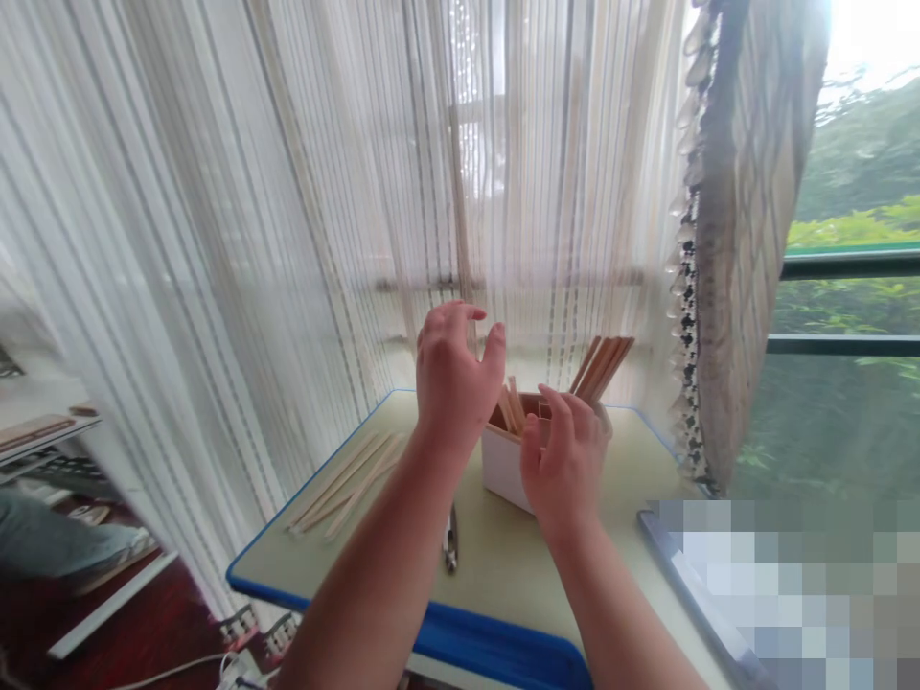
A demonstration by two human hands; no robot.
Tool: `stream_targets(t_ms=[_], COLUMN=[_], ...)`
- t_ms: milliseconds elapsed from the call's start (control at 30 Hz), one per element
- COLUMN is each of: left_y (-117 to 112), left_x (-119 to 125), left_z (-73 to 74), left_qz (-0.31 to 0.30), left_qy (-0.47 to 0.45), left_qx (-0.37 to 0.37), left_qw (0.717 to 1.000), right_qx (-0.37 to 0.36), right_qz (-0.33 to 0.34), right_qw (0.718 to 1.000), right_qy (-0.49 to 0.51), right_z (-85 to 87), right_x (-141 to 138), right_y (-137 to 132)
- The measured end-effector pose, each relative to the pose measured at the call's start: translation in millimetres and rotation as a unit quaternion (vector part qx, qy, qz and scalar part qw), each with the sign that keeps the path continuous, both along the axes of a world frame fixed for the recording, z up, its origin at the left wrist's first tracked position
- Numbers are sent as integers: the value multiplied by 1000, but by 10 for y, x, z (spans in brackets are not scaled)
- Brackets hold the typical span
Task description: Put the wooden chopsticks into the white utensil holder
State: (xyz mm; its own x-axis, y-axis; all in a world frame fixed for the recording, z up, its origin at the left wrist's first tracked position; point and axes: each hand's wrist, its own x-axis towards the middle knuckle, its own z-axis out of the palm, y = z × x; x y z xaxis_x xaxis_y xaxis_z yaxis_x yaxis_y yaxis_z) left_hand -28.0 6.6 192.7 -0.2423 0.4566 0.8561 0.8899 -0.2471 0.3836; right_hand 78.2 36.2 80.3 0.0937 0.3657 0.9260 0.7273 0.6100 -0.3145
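Observation:
My left hand [460,376] is raised over the table, thumb apart from the curved fingers, and I see nothing in it. My right hand [569,450] is at the near right side of a white box [504,468], its thumb and fingers apart. Whether it touches the box I cannot tell. Thin wooden sticks [514,407] stand in the box, and a bundle of browner sticks [606,366] leans out behind my right hand. More pale sticks [345,489] lie loosely on the left of the table. A small metal tool [450,544] lies partly hidden by my left forearm.
The pale table [503,565] has a blue edge. Striped sheer curtains [345,192] hang right behind it. A grey-framed object [676,565], partly pixelated, is at the right by the window railing [848,264]. At the far left a person's leg [64,537] shows.

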Motion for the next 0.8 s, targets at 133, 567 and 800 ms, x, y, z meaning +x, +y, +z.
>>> stream_targets(t_ms=[133, 567, 800], left_y=[-111, 150, 164], left_x=[-371, -1119, -1140], left_z=[-487, -1910, -1899], left_qz=[98, 364, 355], left_qy=[-43, -70, -87], left_qx=[28, -305, -373], left_qw=[994, 877, 853], right_qx=[91, -186, -243], right_qz=[78, 356, 353], right_qw=[993, 885, 886], right_qy=[-11, -234, -176], right_z=[-144, -655, -646], right_x=[-142, -564, -521], right_y=[-105, 10, 15])
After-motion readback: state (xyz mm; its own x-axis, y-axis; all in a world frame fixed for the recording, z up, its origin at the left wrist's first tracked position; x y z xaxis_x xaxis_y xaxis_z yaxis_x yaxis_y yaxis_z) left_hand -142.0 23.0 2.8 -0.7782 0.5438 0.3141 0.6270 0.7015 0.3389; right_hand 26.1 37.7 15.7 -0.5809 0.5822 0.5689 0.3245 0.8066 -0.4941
